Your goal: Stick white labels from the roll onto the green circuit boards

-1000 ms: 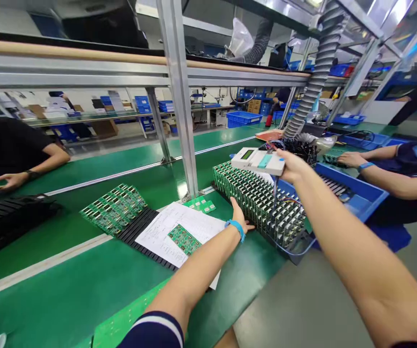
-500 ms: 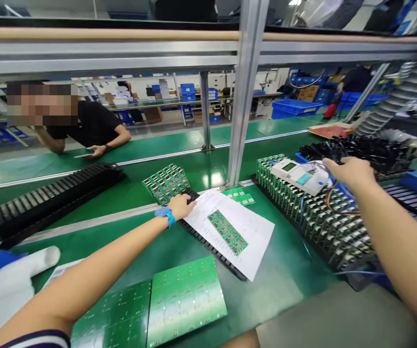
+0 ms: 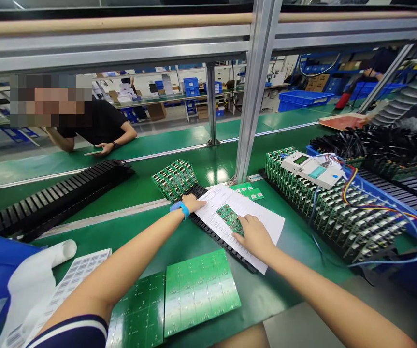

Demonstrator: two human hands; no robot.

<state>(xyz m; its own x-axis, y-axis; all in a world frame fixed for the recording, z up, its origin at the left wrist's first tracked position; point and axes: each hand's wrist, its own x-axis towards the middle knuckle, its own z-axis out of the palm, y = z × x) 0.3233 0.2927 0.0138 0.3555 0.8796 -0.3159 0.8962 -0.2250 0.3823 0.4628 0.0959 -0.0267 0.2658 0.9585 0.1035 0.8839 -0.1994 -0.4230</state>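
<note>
My left hand (image 3: 193,204) is closed at the upper left edge of a printed paper sheet (image 3: 266,227), its fingertips on the paper. The sheet lies over a black slotted rack (image 3: 226,245), and several green circuit boards (image 3: 175,180) stand in the rack's far end beside that hand. My right hand (image 3: 254,236) is over the sheet, thumb and fingers about the lower part of a small green circuit board (image 3: 227,215). That part of the board is hidden under the hand. Two larger green board panels (image 3: 203,292) lie nearer to me.
A long rack of upright boards (image 3: 324,203) stands at the right, with a white tester (image 3: 311,169) and wires on top. An empty-slotted black rack (image 3: 63,193) lies left. A metal post (image 3: 253,96) rises mid-bench. Another person (image 3: 103,121) leans on the far bench.
My right hand has moved left from beside the white tester to the circuit board on the paper. My left hand stays at the paper's edge. The view has shifted slightly.
</note>
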